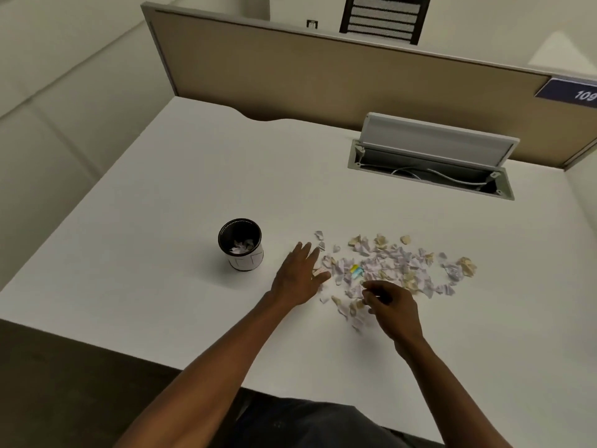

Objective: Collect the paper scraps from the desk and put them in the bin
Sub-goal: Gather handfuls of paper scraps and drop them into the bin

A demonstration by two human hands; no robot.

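- Paper scraps [392, 266] – white, lilac & tan bits, spread in a loose patch on the white table [161, 221], centre-right, just right of the bin.
- One yellow/blue bit [355, 271] sits in the patch, near its left end.
- Bin [240, 244] – small black cup w/ white wrap, upright on table, left of patch, apart from it; a few scraps already inside.
- Left hand [298, 276] – flat, palm down, fingers spread, at left edge of patch; fingertips touching the nearest bits. Grip apart, holding nothing.
- Right hand [389, 307] – over near edge of patch, fingers curled in toward thumb; blurred, so can't tell if grip is clamped on a scrap.
- Open cable hatch [433, 160] at table's far side, by the divider panel [323, 76].
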